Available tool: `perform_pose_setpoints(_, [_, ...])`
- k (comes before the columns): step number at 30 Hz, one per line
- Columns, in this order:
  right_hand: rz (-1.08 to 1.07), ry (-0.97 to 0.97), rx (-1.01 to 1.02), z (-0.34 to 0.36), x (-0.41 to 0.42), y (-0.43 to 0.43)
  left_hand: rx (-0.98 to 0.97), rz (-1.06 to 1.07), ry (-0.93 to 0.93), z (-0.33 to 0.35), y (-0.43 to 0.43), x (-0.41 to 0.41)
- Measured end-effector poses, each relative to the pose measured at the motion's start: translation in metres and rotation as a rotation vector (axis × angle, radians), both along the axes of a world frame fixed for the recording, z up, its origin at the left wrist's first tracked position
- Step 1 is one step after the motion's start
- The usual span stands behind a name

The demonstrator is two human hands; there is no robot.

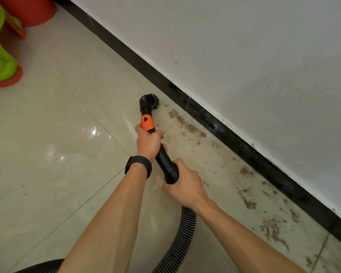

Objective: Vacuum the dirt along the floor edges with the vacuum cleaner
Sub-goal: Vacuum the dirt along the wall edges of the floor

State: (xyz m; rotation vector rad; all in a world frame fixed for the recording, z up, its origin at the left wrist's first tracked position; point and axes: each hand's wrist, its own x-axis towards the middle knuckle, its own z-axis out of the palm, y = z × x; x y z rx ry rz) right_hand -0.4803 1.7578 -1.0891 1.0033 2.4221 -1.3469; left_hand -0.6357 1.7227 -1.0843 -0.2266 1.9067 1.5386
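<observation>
Ribbed black hose (182,239) runs up from bottom edge. Right hand (185,185) wrapped around rear end of black vacuum wand (163,157). Left hand (148,141), black band on wrist, grips wand just below orange collar (147,122). Nozzle (150,101) on tiled floor (57,144) near black baseboard (234,138). Brown dirt (187,126) along baseboard beside and behind nozzle. Green and red plastic items (0,56) far left.

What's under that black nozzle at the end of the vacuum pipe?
The nozzle points down at pale floor tile; brown dirt lies just beside it. Directly beneath is hidden.
</observation>
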Motion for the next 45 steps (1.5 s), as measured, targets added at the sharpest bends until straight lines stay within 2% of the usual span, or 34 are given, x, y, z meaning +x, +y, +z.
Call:
perform_pose_setpoints(27, [-0.049,-0.019,0.026,-0.005,0.011,0.026,0.025,-0.093,-0.024,0.001,0.034,0.006])
perform_pose_setpoints(45, [0.033,-0.016,-0.065,0.003,0.032,-0.103,-0.073,0.024,-0.007,0.005,-0.103,0.03])
